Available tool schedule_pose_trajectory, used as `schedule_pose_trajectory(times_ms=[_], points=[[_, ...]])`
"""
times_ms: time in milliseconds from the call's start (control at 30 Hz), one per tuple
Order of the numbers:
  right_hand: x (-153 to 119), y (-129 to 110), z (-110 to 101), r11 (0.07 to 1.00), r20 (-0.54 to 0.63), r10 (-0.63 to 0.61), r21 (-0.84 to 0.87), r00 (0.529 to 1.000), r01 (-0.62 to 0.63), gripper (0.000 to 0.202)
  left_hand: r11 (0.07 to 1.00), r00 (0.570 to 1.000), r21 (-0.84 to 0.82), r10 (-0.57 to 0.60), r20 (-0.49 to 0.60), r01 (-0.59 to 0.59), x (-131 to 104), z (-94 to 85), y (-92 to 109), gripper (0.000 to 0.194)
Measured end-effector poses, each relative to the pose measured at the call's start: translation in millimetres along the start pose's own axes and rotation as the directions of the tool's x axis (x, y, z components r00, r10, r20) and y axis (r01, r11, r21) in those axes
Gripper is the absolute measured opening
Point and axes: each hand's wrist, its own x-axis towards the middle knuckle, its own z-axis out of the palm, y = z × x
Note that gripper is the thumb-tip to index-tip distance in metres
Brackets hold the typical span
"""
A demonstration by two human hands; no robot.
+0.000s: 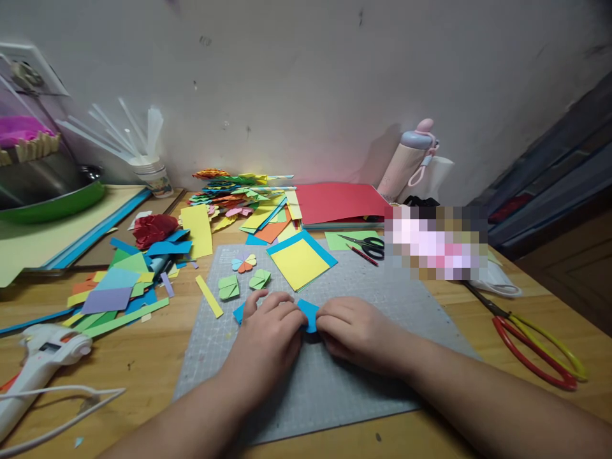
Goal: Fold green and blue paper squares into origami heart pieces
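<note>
A piece of blue paper (309,313) is held between my two hands over the grey cutting mat (354,389). My left hand (272,325) has its fingers bent round the paper's left side. On the right side my right hand (349,328) pinches the paper's edge. Part of the paper is hidden under the left fingers, and some blue shows beyond them. Just past my left hand lie two folded green pieces (229,287) and a multicoloured paper flower (243,262). Yellow square sheets (300,264) rest on blue ones at the mat's far edge.
Paper scraps (108,299) and a white glue gun (52,350) lie at the left. Black scissors (368,245), a red pencil (362,255) and large red-and-yellow-handled scissors (535,344) are at the right. A red sheet (342,203), a cup of sticks (153,177) and a bottle (406,162) stand farther back.
</note>
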Motion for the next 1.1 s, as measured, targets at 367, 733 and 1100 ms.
schedule_pose_trajectory(times_ms=[367, 733, 1100], points=[[0.4, 3.2, -1.4, 0.995, 0.128, 0.073, 0.056, 0.989, -0.081, 0.024, 0.988, 0.987, 0.047, 0.144, 0.068, -0.148, -5.9, 3.9, 5.9, 0.013], [-6.4, 6.4, -17.1, 0.986, 0.280, 0.006, 0.158, 0.960, -0.052, 0.043, 0.974, 0.976, 0.096, 0.198, 0.090, -0.206, -5.1, 3.4, -0.9, 0.015], [-5.9, -0.8, -24.0, 0.979, 0.268, 0.036, 0.185, 0.963, -0.088, 0.035, 0.963, 0.961, 0.111, 0.228, 0.154, -0.246, -4.0, 1.4, -1.8, 0.017]])
